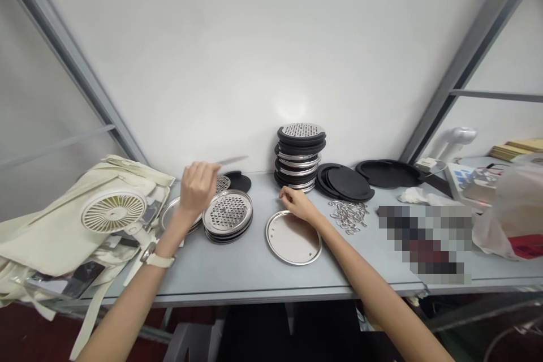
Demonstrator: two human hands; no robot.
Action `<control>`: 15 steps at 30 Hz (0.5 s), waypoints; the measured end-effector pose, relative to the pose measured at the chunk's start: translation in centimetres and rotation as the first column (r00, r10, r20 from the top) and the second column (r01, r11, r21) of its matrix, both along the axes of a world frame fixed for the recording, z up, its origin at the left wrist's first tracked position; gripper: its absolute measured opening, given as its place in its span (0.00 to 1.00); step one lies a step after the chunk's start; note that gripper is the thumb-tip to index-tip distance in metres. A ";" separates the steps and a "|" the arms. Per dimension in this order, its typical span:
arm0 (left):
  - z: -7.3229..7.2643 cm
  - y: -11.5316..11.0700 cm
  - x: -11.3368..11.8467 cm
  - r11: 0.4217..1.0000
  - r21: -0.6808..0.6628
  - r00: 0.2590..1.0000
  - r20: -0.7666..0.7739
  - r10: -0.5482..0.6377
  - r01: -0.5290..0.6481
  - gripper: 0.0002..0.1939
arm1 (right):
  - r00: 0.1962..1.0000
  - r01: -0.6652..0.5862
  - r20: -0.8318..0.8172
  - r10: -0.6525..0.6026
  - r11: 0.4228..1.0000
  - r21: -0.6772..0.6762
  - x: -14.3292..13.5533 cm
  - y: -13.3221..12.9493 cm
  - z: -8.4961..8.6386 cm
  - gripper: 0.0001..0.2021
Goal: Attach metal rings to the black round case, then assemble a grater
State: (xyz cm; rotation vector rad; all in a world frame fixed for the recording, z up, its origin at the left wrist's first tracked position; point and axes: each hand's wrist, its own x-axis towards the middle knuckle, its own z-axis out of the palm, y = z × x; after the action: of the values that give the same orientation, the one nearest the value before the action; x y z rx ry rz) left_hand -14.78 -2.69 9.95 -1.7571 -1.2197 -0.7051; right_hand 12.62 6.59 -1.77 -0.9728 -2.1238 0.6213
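My left hand [198, 188] is raised above the discs at the left, its fingers closed on a thin flat piece [233, 159] seen edge-on. Below it, a metal grater disc [229, 212] tops a short stack. My right hand [299, 203] hovers at the back edge of a shallow round metal tray [293, 240], fingers curled together; whatever they hold, if anything, is too small to name. Behind it stands a tall stack of black and silver discs [299, 158]. To its right lies a pile of small metal rings [349, 215].
A white fan [113, 212] and a cream bag [51, 232] take up the left end. Black round plates [345, 182] and a larger black tray [388, 173] lie at the back right. A plastic bag [511, 203] sits far right.
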 end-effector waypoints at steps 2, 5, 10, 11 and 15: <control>-0.6 -2.3 3.3 0.982 0.041 0.971 -0.165 -0.174 0.183 0.07 | 0.999 -0.013 -0.039 0.011 0.998 -0.054 0.3 0.2 0.4 0.08; -2.6 -5.9 7.7 0.871 -0.061 0.799 -0.371 -0.473 0.487 0.08 | 0.993 -0.093 -0.087 0.079 0.981 -0.170 1.3 0.6 1.1 0.10; -7.0 -8.4 10.8 0.787 -0.167 0.728 -0.304 -0.614 0.594 0.06 | 0.977 -0.182 -0.163 0.137 0.936 -0.303 3.1 1.3 1.3 0.19; -7.7 -8.3 10.9 0.790 -0.180 0.733 -0.296 -0.612 0.587 0.05 | 0.976 -0.183 -0.172 0.134 0.931 -0.316 3.2 1.4 1.2 0.19; -9.3 -7.4 11.1 0.818 -0.274 0.784 -0.252 -0.568 0.505 0.04 | 0.977 -0.191 -0.162 0.140 0.912 -0.364 2.8 1.2 0.6 0.17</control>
State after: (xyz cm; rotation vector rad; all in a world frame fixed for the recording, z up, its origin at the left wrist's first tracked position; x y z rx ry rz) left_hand -3.70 -10.05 0.62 -2.3183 -0.5615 -0.5905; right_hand 15.40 7.77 -1.18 -0.9243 -2.0194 1.1834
